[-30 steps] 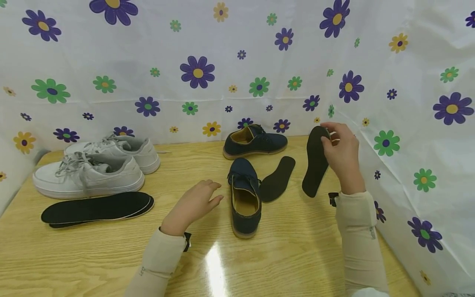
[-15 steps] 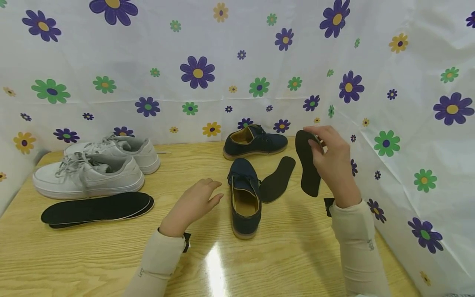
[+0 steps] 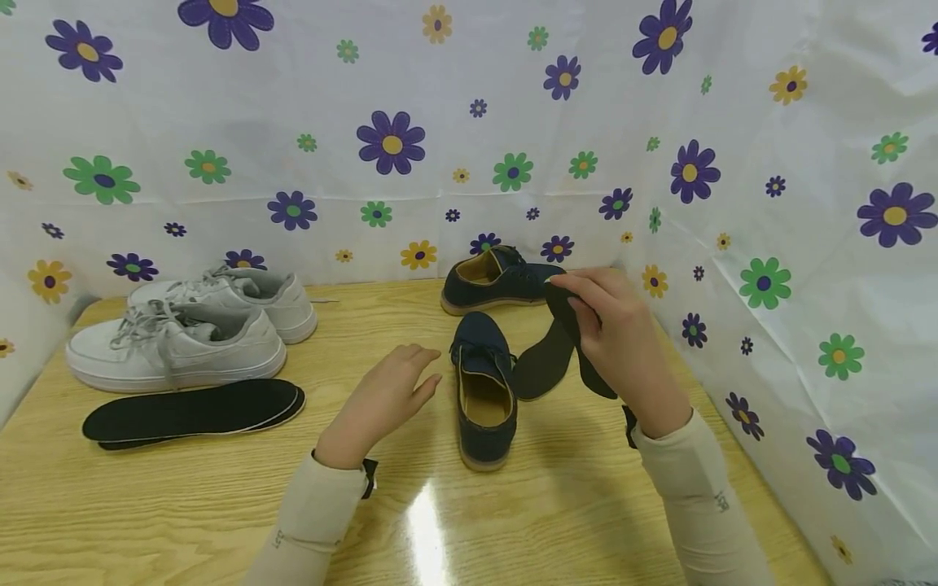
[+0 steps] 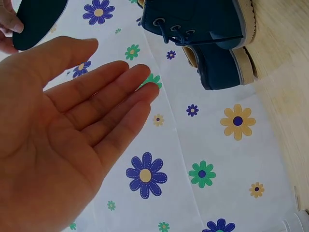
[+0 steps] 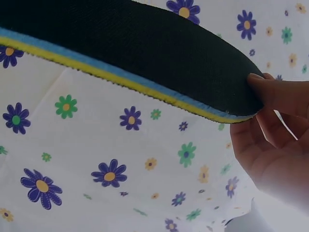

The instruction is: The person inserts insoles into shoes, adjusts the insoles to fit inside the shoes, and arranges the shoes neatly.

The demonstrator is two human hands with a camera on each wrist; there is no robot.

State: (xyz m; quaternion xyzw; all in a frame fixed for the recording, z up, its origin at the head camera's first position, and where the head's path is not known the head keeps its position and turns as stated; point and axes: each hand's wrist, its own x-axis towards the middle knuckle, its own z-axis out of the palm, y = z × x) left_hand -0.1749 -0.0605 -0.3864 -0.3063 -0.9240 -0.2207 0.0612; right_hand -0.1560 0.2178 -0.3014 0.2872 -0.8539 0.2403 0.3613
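The insole (image 5: 145, 53) is up off the bench (image 3: 183, 505), a thin, curvy strip whose dark, finely grained face sits over blue and yellow layers, the rim a little ragged. The right hand (image 3: 619, 334) pinches it at one end, thumb flat on the dark face, fingers tucked beneath. From the head view it crosses in front of a second insole (image 3: 538, 370), dark and lying flat close by the navy shoe (image 3: 484, 387); whether those two touch I can't tell.

That shoe is matte, with thin laces, a smooth tan lining and a pale sole, its heel towards the person. On its left hovers the left hand (image 3: 381, 399), fingers loosely extended, thumb apart, nothing in its grasp. Behind, the other shoe (image 3: 498, 281) stands crosswise, toe to the right.

Off to the left sit chunky white sneakers (image 3: 176, 350), laces bunched; before them two pale-edged black insoles (image 3: 190, 411) overlap. The bench is glossy, yellowish grained wood, backed by creased white cloth (image 3: 440, 65) printed with daisies.
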